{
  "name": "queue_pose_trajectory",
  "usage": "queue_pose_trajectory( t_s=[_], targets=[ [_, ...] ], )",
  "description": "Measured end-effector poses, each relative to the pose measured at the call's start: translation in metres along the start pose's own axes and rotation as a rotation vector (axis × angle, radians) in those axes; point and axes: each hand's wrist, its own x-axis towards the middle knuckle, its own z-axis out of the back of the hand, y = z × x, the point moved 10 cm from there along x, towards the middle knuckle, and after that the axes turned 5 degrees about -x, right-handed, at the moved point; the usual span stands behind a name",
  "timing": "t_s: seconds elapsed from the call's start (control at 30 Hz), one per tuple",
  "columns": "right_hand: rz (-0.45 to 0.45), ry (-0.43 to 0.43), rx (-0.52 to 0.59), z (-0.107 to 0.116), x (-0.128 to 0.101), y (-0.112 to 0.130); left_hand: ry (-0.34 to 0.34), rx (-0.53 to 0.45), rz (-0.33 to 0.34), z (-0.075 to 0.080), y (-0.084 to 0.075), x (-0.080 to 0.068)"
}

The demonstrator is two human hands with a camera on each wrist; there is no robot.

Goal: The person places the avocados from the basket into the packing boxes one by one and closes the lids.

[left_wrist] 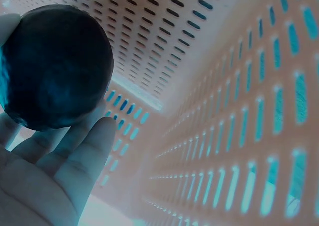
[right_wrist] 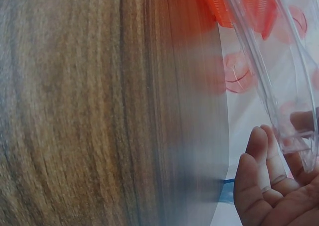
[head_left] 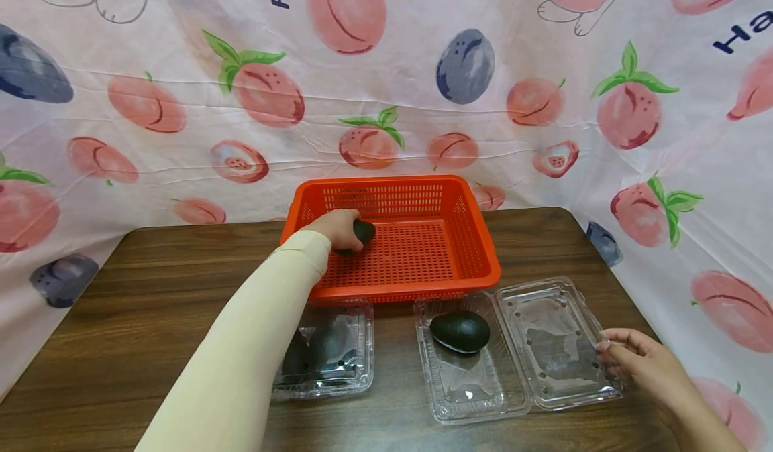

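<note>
Nearest the head camera, a cream sleeve (head_left: 241, 345) crosses a closed clamshell (head_left: 338, 351) holding dark avocados, count unclear. Beside it an open clamshell (head_left: 483, 398) holds 1 avocado (head_left: 460, 332); the right hand (head_left: 640, 365) touches its lid edge.

Left wrist: left hand (left_wrist: 45, 176) fingers curl round an avocado (left_wrist: 55, 66) inside the orange basket (left_wrist: 239, 136).

Right wrist: fingers (right_wrist: 256, 151) touch the clear lid (right_wrist: 269, 71), grip unclear.

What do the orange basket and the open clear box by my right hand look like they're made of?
Orange basket: likely rigid moulded plastic, matte, with evenly slotted walls and floor. Open clear box: probably thin, glossy, see-through plastic; the wood table shows through it, and glare glints off its pressed ridges.
</note>
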Motion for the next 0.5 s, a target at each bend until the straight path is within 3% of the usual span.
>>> queue_pose_trajectory(
  t_s=[0.5],
  targets=[
    [0.011,-0.001,0.021,-0.004,-0.006,0.003,-0.069,-0.019,-0.152,0.019,-0.024,-0.017]
  ],
)
